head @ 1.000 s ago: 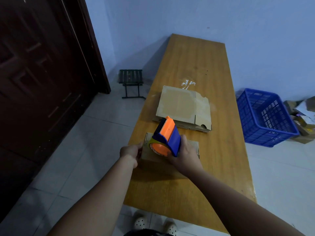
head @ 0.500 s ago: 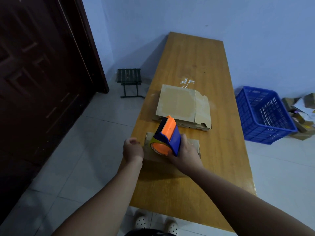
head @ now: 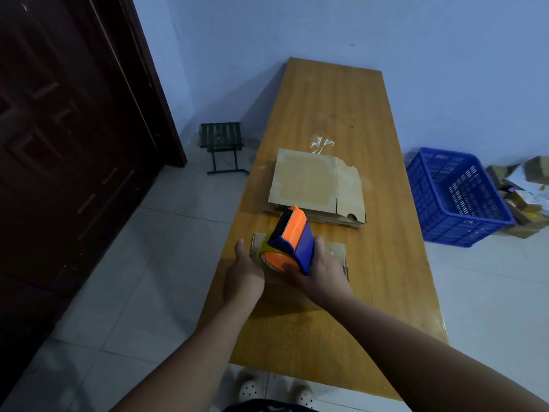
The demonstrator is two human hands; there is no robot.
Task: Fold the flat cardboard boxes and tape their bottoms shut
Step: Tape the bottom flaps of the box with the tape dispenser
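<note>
Blue-walled room, pale tiled floor, dark door at the left. A long wooden counter [head: 371,292] runs away from the viewer.

Task items: a small cardboard box [head: 337,251] sits near the counter's left edge, directly under both hands. Just beyond it lies a stack of flat cardboard [head: 309,179], not yet folded.

Hands: the right hand [head: 322,272] is wrapped round the blue-and-orange tape dispenser [head: 292,242], which rests on top of the box with its cutter end pointing away. The left hand [head: 243,272] lies against the box's left end, thumb raised. Its fingers are hidden behind the hand and the roll, so I cannot tell whether they press flat or pinch the tape.

Handling assessment:
- **Box:** judged light, with stiff panels but weak creases and flaps. It is likely to slide on the smooth counter unless braced. Best held by a side wall or pressed down across the seam, not by a flap edge.
- **Dispenser:** rigid plastic. It should be gripped round the body behind the roll, clear of the toothed cutter.
- **Tape:** thin and sticky, and prone to folding on itself if slack.

Other items: a blue basket [head: 457,197] stands on the floor at the right, and a small stool [head: 221,138] by the door.
</note>
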